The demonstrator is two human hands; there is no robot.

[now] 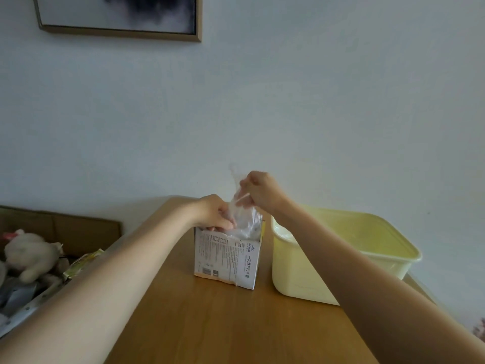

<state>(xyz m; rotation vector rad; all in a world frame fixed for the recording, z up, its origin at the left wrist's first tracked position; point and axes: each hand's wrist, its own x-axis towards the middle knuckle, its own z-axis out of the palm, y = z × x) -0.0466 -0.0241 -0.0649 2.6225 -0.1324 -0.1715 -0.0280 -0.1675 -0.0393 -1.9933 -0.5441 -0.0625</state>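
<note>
A white cardboard box of disposable gloves [227, 260] stands upright on the wooden table [210, 324], its top torn open. My left hand [214, 212] rests on the box's top edge, fingers curled over the opening. My right hand [259, 191] is raised above the box and pinches a clear plastic glove [242, 219] that stretches up out of the opening. The glove's lower part is still bunched in the box mouth.
A pale yellow plastic tub [354, 248] stands on the table just right of the box. A cardboard box [65, 229] left of the table holds a plush toy [29, 254] and other items. A framed picture [120, 15] hangs on the wall.
</note>
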